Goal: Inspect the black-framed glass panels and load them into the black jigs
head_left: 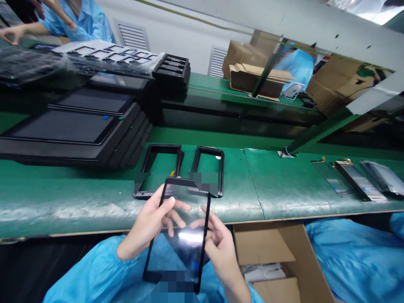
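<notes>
The left hand (pixel 147 223) and right hand (pixel 219 248), fingers parted, grip a black-edged glass panel (pixel 186 248) by its sides, tilted just over the near edge of the green surface (pixel 78 202). Bare fingers could smudge the glass, and a slipping grip could drop it into the open cardboard box (pixel 261 246) below or knock it against the two black frames (pixel 159 146) just beyond. The surface also carries three loose panels (pixel 360 181) off to the right and two dark-screened tablets (pixel 59 126) to the left.
</notes>
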The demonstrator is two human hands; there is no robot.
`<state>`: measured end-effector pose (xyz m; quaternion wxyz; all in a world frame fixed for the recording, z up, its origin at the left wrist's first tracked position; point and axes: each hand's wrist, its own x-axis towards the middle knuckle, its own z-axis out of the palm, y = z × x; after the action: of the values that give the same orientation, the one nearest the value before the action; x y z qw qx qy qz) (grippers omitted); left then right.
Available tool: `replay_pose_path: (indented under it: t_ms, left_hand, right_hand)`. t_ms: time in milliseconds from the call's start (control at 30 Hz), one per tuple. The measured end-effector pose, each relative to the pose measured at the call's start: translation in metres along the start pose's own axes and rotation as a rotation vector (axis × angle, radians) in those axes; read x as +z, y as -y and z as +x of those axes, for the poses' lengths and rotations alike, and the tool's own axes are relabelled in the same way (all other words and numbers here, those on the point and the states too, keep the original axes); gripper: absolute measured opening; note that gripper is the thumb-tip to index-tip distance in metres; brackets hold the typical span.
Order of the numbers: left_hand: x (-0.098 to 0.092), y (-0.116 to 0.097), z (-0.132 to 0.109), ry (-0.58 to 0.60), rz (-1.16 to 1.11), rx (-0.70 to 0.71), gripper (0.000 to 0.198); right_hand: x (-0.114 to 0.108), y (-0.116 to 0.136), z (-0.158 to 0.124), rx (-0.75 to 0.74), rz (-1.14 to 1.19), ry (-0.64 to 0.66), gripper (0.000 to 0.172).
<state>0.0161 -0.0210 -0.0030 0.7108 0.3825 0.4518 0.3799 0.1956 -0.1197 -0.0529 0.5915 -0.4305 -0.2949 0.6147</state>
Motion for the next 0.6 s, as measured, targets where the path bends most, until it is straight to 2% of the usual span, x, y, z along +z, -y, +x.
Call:
replay_pose_path:
  t_ms: [167, 267, 400, 467, 533, 600]
  left_hand:
    - [0.002, 0.0, -0.006, -0.009, 0.06, 0.021, 0.062]
    - [0.003, 0.002, -0.006, -0.075, 0.051, 0.06, 0.058]
    - [0.004, 0.004, -0.007, -0.236, -0.007, 0.185, 0.058]
    - [0.003, 0.002, -0.011, -0.286, -0.087, 0.205, 0.062]
    - [-0.001, -0.003, -0.017, -0.315, -0.164, 0.192, 0.059]
    - [-0.006, -0.009, -0.024, -0.312, -0.135, 0.16, 0.054]
  right_hand:
    - [0.003, 0.01, 0.004, 0.017, 0.007, -0.125, 0.055]
    - [-0.003, 0.005, -0.007, 0.055, 0.034, -0.102, 0.053]
    - [-0.012, 0.002, -0.018, 0.048, -0.047, -0.033, 0.055]
    - [-0.016, 0.007, -0.018, -0.012, -0.104, -0.154, 0.048]
    - [-0.021, 0.017, -0.015, -0.094, -0.106, -0.352, 0.04]
    - [-0.024, 0.031, -0.013, -0.157, -0.087, -0.452, 0.036]
